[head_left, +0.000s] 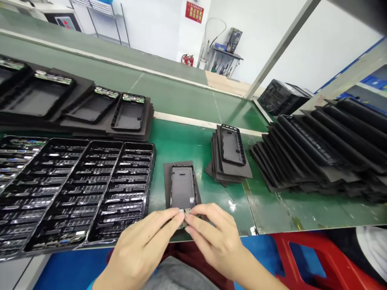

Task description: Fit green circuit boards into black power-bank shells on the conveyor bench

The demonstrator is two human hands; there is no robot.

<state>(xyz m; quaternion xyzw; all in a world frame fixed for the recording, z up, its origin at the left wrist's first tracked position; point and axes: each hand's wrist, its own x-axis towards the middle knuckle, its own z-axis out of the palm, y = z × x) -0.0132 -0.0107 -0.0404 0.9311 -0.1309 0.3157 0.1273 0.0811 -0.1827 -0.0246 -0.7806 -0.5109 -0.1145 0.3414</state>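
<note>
Head view, green bench (187, 145). Both hands meet at the near edge, about 6 o'clock in the frame.

Left hand (142, 245): comes in from 7 o'clock, fingers curled, thumb and forefinger pinching the left end of a small green circuit board (186, 212).

Right hand (213, 233): comes in from 5 o'clock, fingers bent, thumb and fingertips pinching the right end of the same board. The fingertips of the two hands nearly touch over it. Most of the board is covered by the fingers; only a thin strip shows.

The board sits at the near (6 o'clock) end of a black phone shell (183, 187), touching its bottom edge. The shell lies flat, open side up, on a dark foam sheet (167, 181), long axis running 12 to 6.

Around it:
- 9 o'clock of the hands: a black plastic tray (90, 193) with many rows of slots, most holding small parts. Just beside the foam sheet.
- 10 to 11 o'clock, farther back: more shells with boards (128, 110) fitted at their far ends, resting on foam stacks.
- 1 o'clock: another empty shell (232, 145) on top of a short pile of foam sheets (229, 171).
- 2 to 3 o'clock: a long leaning row of shells and foam sheets (320, 153), overlapped like shingles.
- 5 o'clock, below the bench edge: a red plastic stool (302, 257).
- Between the hands and the foam pile: a small scrap of clear film (231, 206) on the bench
</note>
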